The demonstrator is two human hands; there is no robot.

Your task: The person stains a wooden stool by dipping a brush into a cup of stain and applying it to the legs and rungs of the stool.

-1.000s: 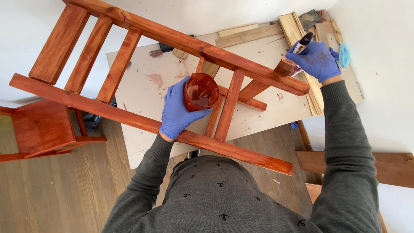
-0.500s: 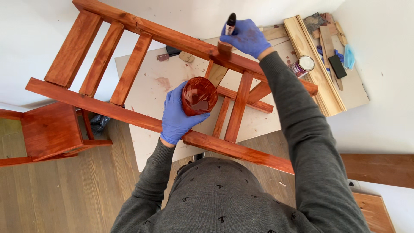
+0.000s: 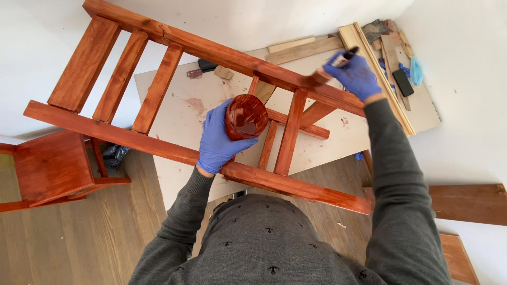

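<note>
A red-brown stained wooden frame with slats lies tilted across a pale board below me. My left hand, in a blue glove, grips a stain-covered cup held between the frame's rails. My right hand, also gloved, holds a paintbrush with a dark handle; its bristles press on the far rail of the frame, just right of the middle crosspieces.
A stained wooden chair stands at the left on the wood floor. Several wood strips, a black block and a blue mask lie at the board's right end. A stained plank lies at right.
My right hand swept the brush left along the far rail, then back to the right. The left hand and cup stayed in place.
</note>
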